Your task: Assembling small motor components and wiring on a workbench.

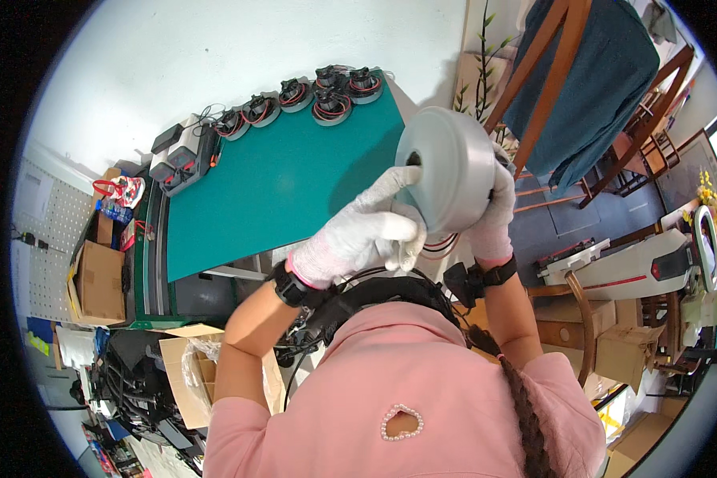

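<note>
Gray round housing [454, 171] is up in the air by the green mat's [279, 191] right end. Right hand [495, 211] grasps its far side; left hand [358, 235] half-curled, index at the hole [413, 160], can't tell if it's pinching anything. Step looks like handling/checking around that hole. Next move probably needs firm right-hand support, red wires [440, 247] kept unsnagged.

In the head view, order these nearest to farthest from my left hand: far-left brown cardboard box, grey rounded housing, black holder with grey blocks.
1. Grey rounded housing: beside your left hand.
2. Black holder with grey blocks: green table, left end.
3. Brown cardboard box: farther left, beyond it.
</note>
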A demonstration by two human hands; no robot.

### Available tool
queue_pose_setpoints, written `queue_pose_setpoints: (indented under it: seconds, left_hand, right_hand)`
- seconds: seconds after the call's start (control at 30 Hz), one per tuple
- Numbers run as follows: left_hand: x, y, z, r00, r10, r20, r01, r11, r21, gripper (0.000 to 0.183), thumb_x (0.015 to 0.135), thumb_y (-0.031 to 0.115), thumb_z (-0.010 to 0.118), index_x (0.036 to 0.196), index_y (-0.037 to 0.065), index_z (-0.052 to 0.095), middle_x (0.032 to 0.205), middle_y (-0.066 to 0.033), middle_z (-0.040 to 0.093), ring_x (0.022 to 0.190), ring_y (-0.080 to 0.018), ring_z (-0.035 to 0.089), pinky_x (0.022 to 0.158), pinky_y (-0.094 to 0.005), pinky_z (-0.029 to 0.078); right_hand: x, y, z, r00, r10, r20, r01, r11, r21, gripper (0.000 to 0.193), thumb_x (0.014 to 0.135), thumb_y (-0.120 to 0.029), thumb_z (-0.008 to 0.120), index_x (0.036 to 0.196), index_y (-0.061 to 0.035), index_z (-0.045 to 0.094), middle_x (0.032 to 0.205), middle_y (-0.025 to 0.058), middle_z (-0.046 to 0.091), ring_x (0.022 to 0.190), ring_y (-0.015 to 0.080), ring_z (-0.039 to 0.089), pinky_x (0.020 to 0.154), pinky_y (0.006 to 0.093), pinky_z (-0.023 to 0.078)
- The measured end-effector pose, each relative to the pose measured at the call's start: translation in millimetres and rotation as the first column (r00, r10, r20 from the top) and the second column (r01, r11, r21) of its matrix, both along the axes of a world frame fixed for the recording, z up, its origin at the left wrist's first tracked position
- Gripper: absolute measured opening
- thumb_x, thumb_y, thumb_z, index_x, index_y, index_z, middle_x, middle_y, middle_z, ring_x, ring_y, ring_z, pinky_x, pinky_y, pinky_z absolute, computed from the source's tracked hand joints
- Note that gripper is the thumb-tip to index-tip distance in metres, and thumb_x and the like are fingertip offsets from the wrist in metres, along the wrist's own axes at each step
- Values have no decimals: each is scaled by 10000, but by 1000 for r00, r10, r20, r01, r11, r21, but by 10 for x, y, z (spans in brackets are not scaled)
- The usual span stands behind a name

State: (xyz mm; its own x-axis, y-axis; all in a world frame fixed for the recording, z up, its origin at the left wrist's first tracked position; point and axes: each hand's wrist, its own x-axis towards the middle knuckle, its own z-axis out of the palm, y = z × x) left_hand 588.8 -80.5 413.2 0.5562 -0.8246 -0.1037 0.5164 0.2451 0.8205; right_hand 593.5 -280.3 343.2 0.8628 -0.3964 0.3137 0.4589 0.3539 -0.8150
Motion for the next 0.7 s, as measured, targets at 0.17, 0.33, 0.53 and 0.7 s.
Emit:
queue_pose_setpoints:
  seconds: [0.17,0.33,0.53,0.7]
  left_hand:
    - [311,148,-27,-561,-527,639,-737,669,-95,371,674,94,611,1021,222,578,980,-36,562,892,-252,544,677,-390,437]
    - [609,196,68,-786,-486,383,-615,677,-404,491,665,137,621,1107,321,512,1106,-50,525,1018,-274,502,724,-399,427]
    - [175,43,50,534,-177,827,-452,767,456,364,767,111,580,1117,97,480,705,-23,513,681,-183,546,609,-282,405]
    - [-181,-57,31,980,-111,-163,32,905,-425,780,826,219,590,1426,215,91,790,-53,464,725,-158,503,520,-247,370]
  right_hand:
    - [-25,59,79,971,230,-62,-206,943,259,262,797,-171,514,1014,-30,555,875,28,586,764,95,563,704,229,462]
    - [-24,97,225,935,317,-159,-255,912,322,219,824,-168,478,989,-46,555,865,32,596,766,97,578,694,238,471]
    - [-6,132,142,978,176,-113,-134,941,309,197,822,-176,472,954,-57,558,833,16,591,749,93,571,680,229,467]
    - [45,110,112,976,208,-58,-173,914,366,222,811,-162,490,992,-49,552,853,14,577,739,88,549,683,225,456]
